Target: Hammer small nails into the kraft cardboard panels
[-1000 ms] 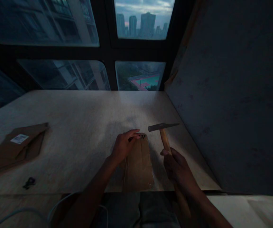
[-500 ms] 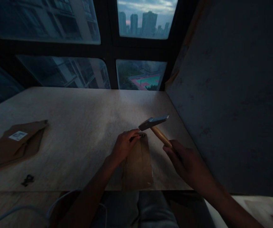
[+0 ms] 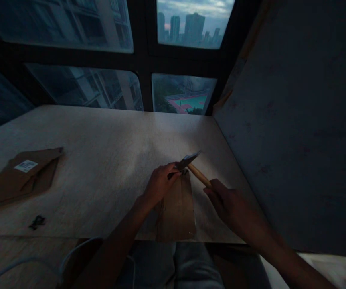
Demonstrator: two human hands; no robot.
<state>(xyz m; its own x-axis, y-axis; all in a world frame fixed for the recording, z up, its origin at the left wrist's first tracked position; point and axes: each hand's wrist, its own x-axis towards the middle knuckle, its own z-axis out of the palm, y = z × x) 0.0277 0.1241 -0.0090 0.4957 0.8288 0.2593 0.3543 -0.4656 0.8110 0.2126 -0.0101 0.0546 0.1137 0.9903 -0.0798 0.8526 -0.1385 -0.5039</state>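
A hammer (image 3: pixel 199 174) with a wooden handle and a dark metal head is gripped in my right hand (image 3: pixel 231 202). Its head sits close by the fingertips of my left hand (image 3: pixel 160 181), over the far end of a folded piece of brown cardboard (image 3: pixel 177 210). The cardboard lies lengthwise toward me at the table's near edge. My left hand rests at its far left corner, thumb and forefinger pinched together; what is between them is too small and dark to make out. Small dark marks or pieces show at the cardboard's far end beside those fingers.
More folded cardboard (image 3: pixel 22 176) with a white label lies on the table (image 3: pixel 100 160) at the left. Nearer me is a small cluster of dark pieces (image 3: pixel 37 222). A wall (image 3: pixel 296 132) bounds the right side, windows the back. A pale cable (image 3: pixel 25 261) loops at lower left.
The hammer's head has come down and left, nearer my left fingertips, as my right hand moved slightly left. My left hand stays at the cardboard's far end. The whole view has shifted a little.
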